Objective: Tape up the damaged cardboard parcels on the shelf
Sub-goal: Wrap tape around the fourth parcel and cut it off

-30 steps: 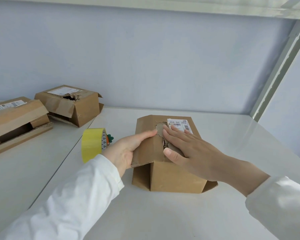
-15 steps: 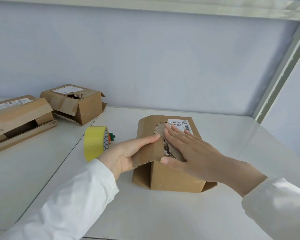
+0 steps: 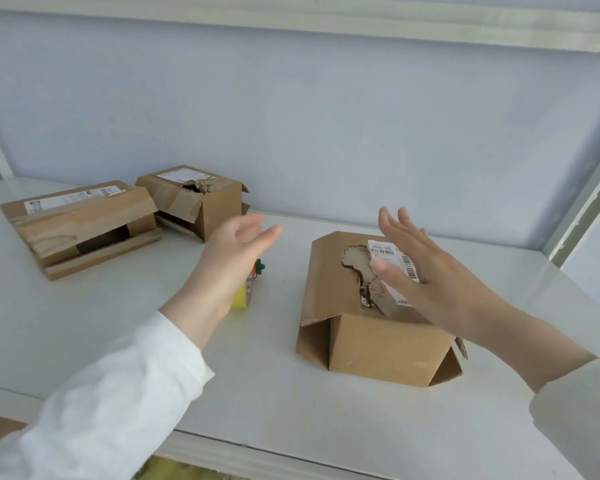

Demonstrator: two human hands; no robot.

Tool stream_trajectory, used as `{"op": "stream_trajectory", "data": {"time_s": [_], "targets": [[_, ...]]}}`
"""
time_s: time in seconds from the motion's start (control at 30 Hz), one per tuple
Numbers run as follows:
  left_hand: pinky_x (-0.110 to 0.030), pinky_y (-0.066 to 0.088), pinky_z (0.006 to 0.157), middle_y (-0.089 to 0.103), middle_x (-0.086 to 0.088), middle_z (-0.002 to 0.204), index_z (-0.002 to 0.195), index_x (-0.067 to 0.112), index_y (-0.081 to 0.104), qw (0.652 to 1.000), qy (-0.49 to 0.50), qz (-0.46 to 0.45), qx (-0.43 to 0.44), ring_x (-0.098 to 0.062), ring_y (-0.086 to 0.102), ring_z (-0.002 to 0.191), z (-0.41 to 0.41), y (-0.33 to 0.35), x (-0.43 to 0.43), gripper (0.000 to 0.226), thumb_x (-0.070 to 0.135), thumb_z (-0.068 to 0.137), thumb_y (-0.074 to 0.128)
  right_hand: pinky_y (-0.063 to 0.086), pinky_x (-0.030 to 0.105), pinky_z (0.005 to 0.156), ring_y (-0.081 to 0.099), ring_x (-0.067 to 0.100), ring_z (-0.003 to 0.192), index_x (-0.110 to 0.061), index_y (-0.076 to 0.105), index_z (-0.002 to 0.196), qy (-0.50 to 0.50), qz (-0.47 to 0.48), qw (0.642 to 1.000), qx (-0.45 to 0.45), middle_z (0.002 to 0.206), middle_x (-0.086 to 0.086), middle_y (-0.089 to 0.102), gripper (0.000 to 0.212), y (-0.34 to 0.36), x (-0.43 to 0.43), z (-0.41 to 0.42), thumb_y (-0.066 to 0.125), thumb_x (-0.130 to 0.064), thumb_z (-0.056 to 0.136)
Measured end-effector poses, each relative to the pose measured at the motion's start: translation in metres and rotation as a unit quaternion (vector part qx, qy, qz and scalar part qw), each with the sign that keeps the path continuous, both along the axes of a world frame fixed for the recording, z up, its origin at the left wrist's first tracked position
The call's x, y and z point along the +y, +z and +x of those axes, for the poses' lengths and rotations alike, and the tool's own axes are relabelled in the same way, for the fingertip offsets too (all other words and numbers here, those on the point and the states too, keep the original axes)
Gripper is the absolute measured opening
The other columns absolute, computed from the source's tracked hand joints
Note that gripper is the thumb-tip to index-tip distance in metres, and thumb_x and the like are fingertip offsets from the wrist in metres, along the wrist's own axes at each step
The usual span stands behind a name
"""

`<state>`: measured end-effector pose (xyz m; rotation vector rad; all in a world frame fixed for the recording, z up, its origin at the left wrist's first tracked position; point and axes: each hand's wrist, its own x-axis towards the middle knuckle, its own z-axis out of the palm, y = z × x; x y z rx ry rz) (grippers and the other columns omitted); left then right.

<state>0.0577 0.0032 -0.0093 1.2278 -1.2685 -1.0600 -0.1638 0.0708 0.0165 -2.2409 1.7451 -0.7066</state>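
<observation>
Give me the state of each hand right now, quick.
Left hand: open, fingers straight, holding nothing; it partly hides the yellow tape roll.
Right hand: open, fingers spread, holding nothing, over the torn parcel.

A torn box (image 3: 378,344) is seen on the white shelf (image 3: 291,410). Its label (image 3: 390,252) is partly covered by the right hand (image 3: 430,271), which is held over the top with fingers straight. The left hand (image 3: 229,258) is held open, nothing gripped, in front of a yellow tape roll (image 3: 240,299). Two more damaged boxes, a long one (image 3: 84,226) and a small one (image 3: 201,202), are set just beside each other at the back left.
</observation>
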Motion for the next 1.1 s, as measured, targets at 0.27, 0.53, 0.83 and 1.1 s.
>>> {"op": "stream_trajectory", "data": {"time_s": [0.27, 0.53, 0.83, 1.1], "targets": [[-0.021, 0.038, 0.08, 0.06, 0.004, 0.11, 0.114, 0.012, 0.059, 0.995, 0.042, -0.009, -0.094, -0.011, 0.054, 0.102, 0.062, -0.015, -0.052, 0.029, 0.03, 0.091, 0.06, 0.029, 0.018, 0.092, 0.047, 0.002, 0.112, -0.033, 0.043, 0.136, -0.053, 0.031, 0.994, -0.093, 0.132, -0.021, 0.047, 0.041, 0.022, -0.026, 0.086, 0.042, -0.041, 0.096], [-0.037, 0.041, 0.104, 0.055, -0.006, 0.134, 0.14, 0.019, 0.037, 0.977, -0.132, 0.166, -0.027, -0.022, 0.055, 0.119, 0.075, -0.049, -0.067, 0.105, 0.067, 0.052, 0.068, 0.031, 0.02, 0.099, 0.048, 0.009, 0.119, -0.021, 0.05, 0.134, -0.11, 0.097, 0.984, -0.105, 0.136, -0.009, 0.052, 0.041, 0.005, -0.076, 0.138, 0.045, -0.038, 0.096], [-0.018, 0.037, 0.092, 0.052, 0.015, 0.131, 0.139, 0.042, -0.005, 0.938, -0.33, 0.097, -0.051, 0.006, 0.046, 0.119, 0.107, -0.052, -0.021, 0.097, 0.015, 0.083, 0.069, 0.031, 0.02, 0.102, 0.044, 0.008, 0.126, -0.022, 0.039, 0.141, -0.052, 0.189, 0.978, -0.067, 0.142, -0.008, 0.045, 0.055, -0.013, -0.079, 0.152, 0.053, -0.04, 0.091], [-0.039, 0.047, 0.098, 0.073, 0.002, 0.098, 0.091, 0.016, 0.061, 0.975, -0.218, 0.01, -0.041, -0.01, 0.067, 0.098, 0.105, -0.048, -0.017, 0.038, 0.039, 0.068, 0.08, 0.055, 0.032, 0.079, 0.068, 0.017, 0.081, -0.026, 0.058, 0.089, -0.016, 0.082, 0.985, -0.152, 0.097, 0.0, 0.067, 0.02, -0.011, -0.054, 0.16, 0.074, -0.021, 0.078]]}}
